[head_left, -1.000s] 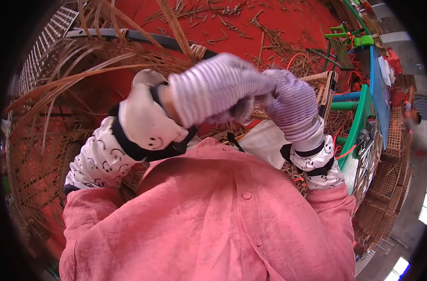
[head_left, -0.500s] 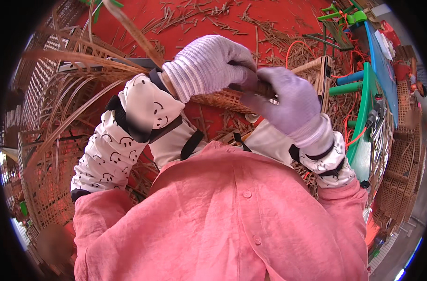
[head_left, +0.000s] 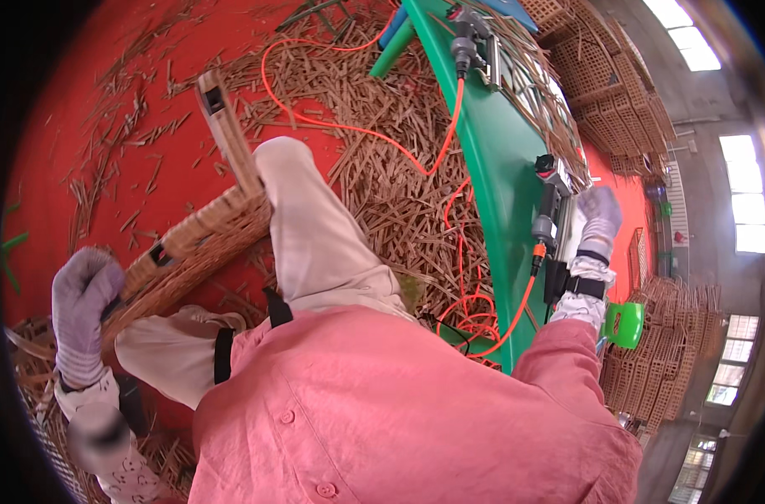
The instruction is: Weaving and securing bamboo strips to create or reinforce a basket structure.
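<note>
My left hand (head_left: 83,296), in a grey knit glove, grips the near corner of a half-woven rattan basket (head_left: 204,225). The basket rests against my raised knee (head_left: 292,193) and tilts up to the left. My right hand (head_left: 600,217), also gloved, is stretched far to the right onto the green table (head_left: 493,168). It lies just beside a dark pneumatic tool (head_left: 547,206) on an orange hose. Whether its fingers hold anything is hidden.
Cut rattan strips (head_left: 399,176) litter the red floor around my legs. The orange hose (head_left: 450,126) loops over them and along the table. A green cup (head_left: 625,324) hangs near my right elbow. Stacks of woven baskets (head_left: 676,336) stand at the right.
Both hands were together on the weave in front of my chest. Now the right hand has left it and reached out to the table, while the left hand alone holds the basket.
</note>
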{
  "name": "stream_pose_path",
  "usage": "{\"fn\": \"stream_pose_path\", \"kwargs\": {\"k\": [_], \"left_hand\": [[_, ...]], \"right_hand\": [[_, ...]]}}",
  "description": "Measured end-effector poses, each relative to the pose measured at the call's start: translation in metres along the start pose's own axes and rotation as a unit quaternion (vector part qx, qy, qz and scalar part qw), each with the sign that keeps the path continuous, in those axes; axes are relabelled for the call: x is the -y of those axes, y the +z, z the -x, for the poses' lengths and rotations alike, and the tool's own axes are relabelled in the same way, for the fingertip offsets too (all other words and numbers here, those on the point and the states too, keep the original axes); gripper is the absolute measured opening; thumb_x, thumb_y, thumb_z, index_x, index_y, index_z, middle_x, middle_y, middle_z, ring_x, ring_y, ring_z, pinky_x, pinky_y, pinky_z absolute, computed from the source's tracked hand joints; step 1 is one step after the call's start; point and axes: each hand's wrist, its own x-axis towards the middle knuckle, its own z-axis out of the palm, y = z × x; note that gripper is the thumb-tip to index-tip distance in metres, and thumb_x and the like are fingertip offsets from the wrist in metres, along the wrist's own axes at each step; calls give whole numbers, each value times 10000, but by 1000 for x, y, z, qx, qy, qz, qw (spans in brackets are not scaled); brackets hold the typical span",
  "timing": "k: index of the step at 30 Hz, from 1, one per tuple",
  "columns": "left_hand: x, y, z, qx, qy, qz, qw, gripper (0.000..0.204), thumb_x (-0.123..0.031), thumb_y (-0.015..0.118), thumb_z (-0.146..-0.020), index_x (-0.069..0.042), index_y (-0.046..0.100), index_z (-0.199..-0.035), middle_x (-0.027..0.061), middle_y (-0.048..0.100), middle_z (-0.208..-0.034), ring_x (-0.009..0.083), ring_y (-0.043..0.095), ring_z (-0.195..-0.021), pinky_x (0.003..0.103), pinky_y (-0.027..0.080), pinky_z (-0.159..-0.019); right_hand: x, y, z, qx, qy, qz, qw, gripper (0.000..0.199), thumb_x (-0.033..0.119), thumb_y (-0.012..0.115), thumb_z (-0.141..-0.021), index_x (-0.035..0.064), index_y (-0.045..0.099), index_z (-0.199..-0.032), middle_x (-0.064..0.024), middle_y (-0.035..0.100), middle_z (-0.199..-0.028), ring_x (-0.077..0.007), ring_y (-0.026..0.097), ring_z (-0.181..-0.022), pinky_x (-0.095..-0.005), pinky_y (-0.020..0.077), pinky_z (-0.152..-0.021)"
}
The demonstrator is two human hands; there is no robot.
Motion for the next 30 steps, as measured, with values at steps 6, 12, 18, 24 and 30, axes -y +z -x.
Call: {"fn": "stream_pose_path", "kwargs": {"k": [6, 12, 18, 24, 30], "left_hand": [[26, -8, 11, -36, -4, 1, 999, 87, -100, 557, -793, -48, 521, -733, -42, 455, -637, 40, 404, -582, 196, 321, -523], [37, -29, 39, -49, 2, -50, 998, 109, -105, 567, -758, -35, 510, -697, -6, 449, -642, 68, 418, -587, 228, 334, -517], [-7, -15, -12, 63, 67, -25, 995, 145, -137, 558, -770, 5, 588, -770, 20, 567, -665, 87, 514, -620, 238, 423, -593], [9, -18, -1, 47, 26, -13, 998, 135, -123, 571, -796, 6, 605, -814, 31, 605, -692, 85, 556, -646, 229, 460, -623], [-2, -13, -4, 1, 13, -100, 995, 147, -162, 599, -780, -27, 634, -826, 35, 618, -667, 115, 584, -606, 259, 487, -591]], "right_hand": [[-59, -19, 2, -37, -43, 520, 852, 614, 296, 697, -694, -23, 497, -1179, -171, 605, -964, -276, 600, -861, -391, 476, -747], [-77, 54, -5, 195, -155, 602, 758, 796, 416, 760, -565, -26, 484, -1167, -220, 526, -1156, -331, 509, -1077, -383, 380, -935], [-65, -30, -73, 390, -117, 564, 718, 260, 136, 654, -673, 13, 559, -882, -110, 569, -654, -234, 579, -603, -333, 480, -547], [45, 100, 72, 381, 29, 263, 886, 280, 77, 641, -654, 54, 484, -885, -41, 497, -621, -152, 527, -548, -281, 476, -487], [142, 188, 208, 624, 4, 147, 767, 348, 136, 676, -722, 27, 483, -989, -36, 493, -743, -130, 511, -639, -284, 459, -543]]}}
